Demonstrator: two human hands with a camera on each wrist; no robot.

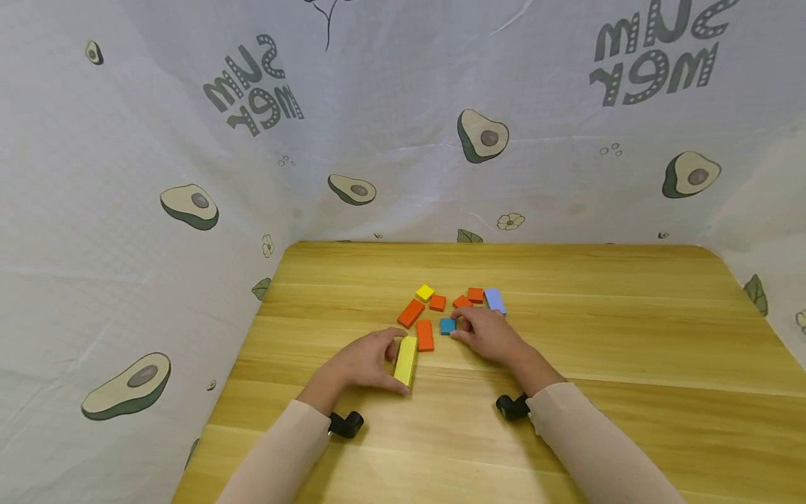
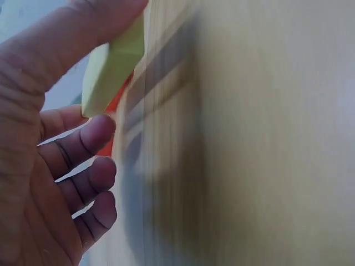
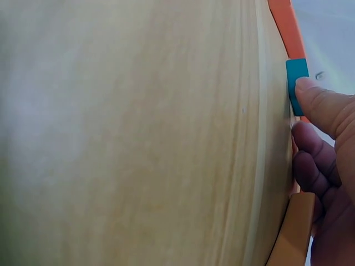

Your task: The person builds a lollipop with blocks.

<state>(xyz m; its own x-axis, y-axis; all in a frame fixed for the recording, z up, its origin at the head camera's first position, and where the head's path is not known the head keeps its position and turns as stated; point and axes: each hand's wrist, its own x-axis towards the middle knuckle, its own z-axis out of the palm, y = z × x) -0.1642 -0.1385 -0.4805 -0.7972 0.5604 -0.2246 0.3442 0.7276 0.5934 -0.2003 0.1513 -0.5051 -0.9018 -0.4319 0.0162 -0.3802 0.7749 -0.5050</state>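
Note:
My left hand (image 1: pixel 371 360) holds a long yellow block (image 1: pixel 406 361) by its two ends, between thumb and forefinger. In the left wrist view the yellow block (image 2: pixel 111 69) is off the wooden table, its shadow beside it, while the other fingers curl loosely below. My right hand (image 1: pixel 485 332) pinches a small blue block (image 1: pixel 448 327). The right wrist view shows the thumb on a face of the blue block (image 3: pixel 298 83); the forefinger is mostly hidden behind. Between the hands lies an orange-red oblong block (image 1: pixel 425 336).
Beyond the hands lie another orange-red oblong (image 1: pixel 411 313), a small yellow block (image 1: pixel 425 292), small orange-red blocks (image 1: pixel 437 303) and a periwinkle oblong (image 1: pixel 495 301). The wooden table (image 1: pixel 604 315) meets a white printed cloth (image 1: pixel 403 140) at its back and sides.

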